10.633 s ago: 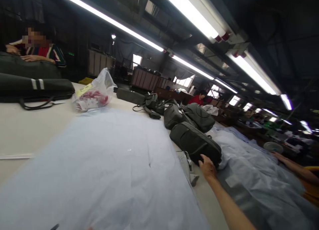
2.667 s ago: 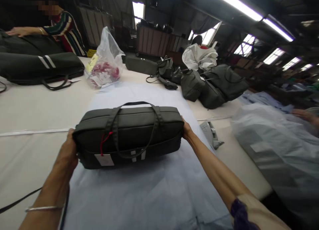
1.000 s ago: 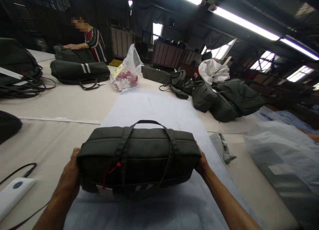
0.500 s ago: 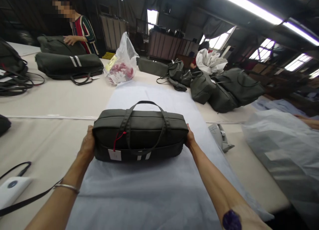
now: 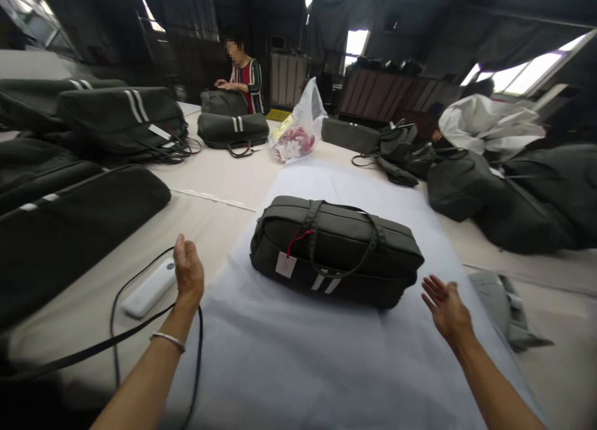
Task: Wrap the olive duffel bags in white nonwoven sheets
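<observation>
A dark green duffel bag [image 5: 345, 250] rests on a large white sheet [image 5: 326, 361], its strap handle lying over the front. A white hang tag [image 5: 285, 265] dangles from it on a red cord, beside two white stripes. Off the bag's right end, my right hand [image 5: 445, 306] is raised with its fingers apart, not touching it. My left hand [image 5: 188, 269] is lifted to the left of the bag, fingers stretched up and holding nothing. Close by that hand lies a white power bank [image 5: 149, 288] with a dark cable on the table.
Dark bags [image 5: 84, 231] crowd the left side, and more bags [image 5: 504, 200] are heaped at the right. A clear plastic bag [image 5: 298, 132] stands at the back. A grey tape dispenser-like object [image 5: 499, 306] sits at right. Another person [image 5: 247, 82] stands behind a bag.
Both hands have let go of the duffel bag's ends and moved outward from it. The view has turned left, bringing more bags into sight there.
</observation>
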The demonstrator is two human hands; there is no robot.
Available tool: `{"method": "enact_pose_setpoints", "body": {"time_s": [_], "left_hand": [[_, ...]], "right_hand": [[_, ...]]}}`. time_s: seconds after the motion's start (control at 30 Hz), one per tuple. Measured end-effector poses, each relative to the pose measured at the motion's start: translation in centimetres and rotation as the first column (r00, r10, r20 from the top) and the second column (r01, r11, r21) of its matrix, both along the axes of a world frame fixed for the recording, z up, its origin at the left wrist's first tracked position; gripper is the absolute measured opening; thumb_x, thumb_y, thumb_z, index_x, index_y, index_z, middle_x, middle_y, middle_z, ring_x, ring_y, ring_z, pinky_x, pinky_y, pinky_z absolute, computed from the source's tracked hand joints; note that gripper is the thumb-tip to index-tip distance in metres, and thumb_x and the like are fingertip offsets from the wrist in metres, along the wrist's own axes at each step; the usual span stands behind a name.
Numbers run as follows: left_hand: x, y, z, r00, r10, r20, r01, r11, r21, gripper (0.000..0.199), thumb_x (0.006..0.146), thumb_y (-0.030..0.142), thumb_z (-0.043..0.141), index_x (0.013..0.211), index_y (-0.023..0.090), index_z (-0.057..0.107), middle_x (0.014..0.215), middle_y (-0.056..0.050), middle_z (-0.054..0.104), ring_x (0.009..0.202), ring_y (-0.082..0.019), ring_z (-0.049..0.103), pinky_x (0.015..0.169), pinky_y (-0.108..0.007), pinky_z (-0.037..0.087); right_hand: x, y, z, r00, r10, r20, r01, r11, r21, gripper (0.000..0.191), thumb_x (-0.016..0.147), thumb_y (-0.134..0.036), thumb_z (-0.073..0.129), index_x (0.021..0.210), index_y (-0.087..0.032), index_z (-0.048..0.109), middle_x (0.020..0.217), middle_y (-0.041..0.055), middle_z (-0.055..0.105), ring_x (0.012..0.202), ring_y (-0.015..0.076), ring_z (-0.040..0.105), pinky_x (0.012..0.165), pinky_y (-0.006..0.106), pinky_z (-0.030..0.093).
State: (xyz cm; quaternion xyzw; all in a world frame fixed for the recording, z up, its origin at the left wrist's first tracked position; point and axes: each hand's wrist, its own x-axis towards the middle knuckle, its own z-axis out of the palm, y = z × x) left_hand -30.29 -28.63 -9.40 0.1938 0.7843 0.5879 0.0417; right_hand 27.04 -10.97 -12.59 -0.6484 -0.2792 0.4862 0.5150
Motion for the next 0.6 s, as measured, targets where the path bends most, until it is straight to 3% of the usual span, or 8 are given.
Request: {"method": "enact_pose_setpoints", "body": {"time_s": [0.1,0.2,0.33,0.43,0.6], "left_hand": [[-2.8,-3.6,0.2,0.990,0.140,-0.006,-0.140,0.990,-0.019,0.060,0.096,0.042,0.039,0.147,0.009,0.036,0.155,-0.021,0.033,0.145,-0.027,0.028,0.121,-0.043,0.017],[-3.8,-4.3,-0.5,0.992,0.118,0.044,-0.116,0.992,-0.045,0.056,0.094,0.039,0.041,0.141,0.009,0.043,0.150,-0.021,0.041,0.142,-0.029,0.033,0.119,-0.045,0.022],[-1.4,-1.1,-2.4,0.975,-0.161,0.153,0.169,0.985,-0.043,0.045,0.091,0.042,0.049,0.127,0.017,0.059,0.139,-0.015,0.056,0.133,-0.026,0.047,0.116,-0.041,0.031],[1.1,2.3,-3.6,0.897,-0.353,0.265,0.363,0.932,0.011,0.047,0.092,0.048,0.047,0.127,0.019,0.059,0.139,-0.015,0.057,0.130,-0.026,0.052,0.108,-0.040,0.042],[2.8,8.4,-5.5,0.818,-0.434,0.378,0.445,0.893,0.064,0.056,0.093,0.059,0.034,0.124,0.019,0.058,0.126,-0.018,0.063,0.125,-0.032,0.056,0.096,-0.050,0.051]], "right_hand": [[2.6,-2.6,-1.6,0.999,0.010,0.042,-0.008,0.998,-0.055,0.050,0.090,-0.063,0.037,0.109,-0.024,0.063,0.142,0.0120,0.053,0.137,0.0252,0.044,0.117,0.045,0.029],[2.4,-4.5,-2.5,0.996,0.048,0.081,-0.039,0.992,-0.117,0.055,0.086,-0.068,0.038,0.112,-0.026,0.061,0.143,0.0130,0.051,0.137,0.0281,0.043,0.115,0.048,0.033],[-0.9,-5.4,-2.8,0.963,0.170,0.211,-0.154,0.984,-0.091,0.067,0.078,-0.078,0.036,0.115,-0.029,0.061,0.141,0.0171,0.053,0.133,0.0316,0.049,0.106,0.048,0.044],[-2.9,-5.8,-3.3,0.925,0.201,0.321,-0.203,0.979,-0.028,0.069,0.072,-0.075,0.049,0.116,-0.024,0.064,0.137,0.0156,0.057,0.132,0.0326,0.049,0.108,0.050,0.041],[-2.9,-6.6,-5.8,0.786,0.209,0.581,-0.272,0.962,0.022,0.062,0.073,-0.060,0.058,0.115,-0.016,0.067,0.135,0.0155,0.059,0.135,0.0322,0.045,0.117,0.050,0.027]]}}
